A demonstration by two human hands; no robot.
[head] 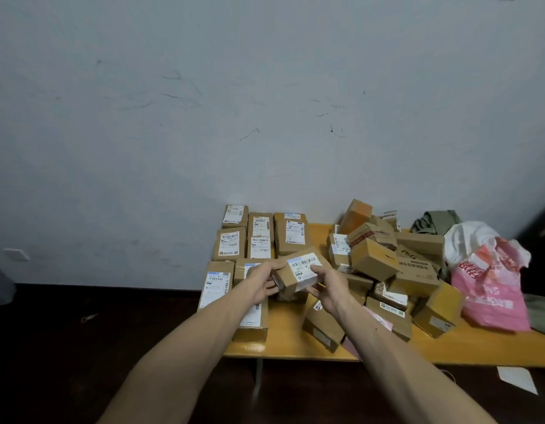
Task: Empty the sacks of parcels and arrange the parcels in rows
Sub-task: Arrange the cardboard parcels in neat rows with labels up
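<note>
Both hands hold a small cardboard parcel [298, 272] with a white label above the yellow table [283, 338]. My left hand [260, 281] grips its left end, and my right hand [328, 286] grips its right side from below. Behind and left of it, several labelled parcels lie in neat rows [260, 237] on the table's left part. A loose heap of parcels [387, 264] is piled on the right. A pink and white sack [487, 283] lies crumpled at the far right.
A green cloth sack [436, 221] lies behind the heap near the wall. The table stands against a grey wall. Its left edge lies by the rows, with dark floor beyond. A white paper [517, 379] lies on the floor at the right.
</note>
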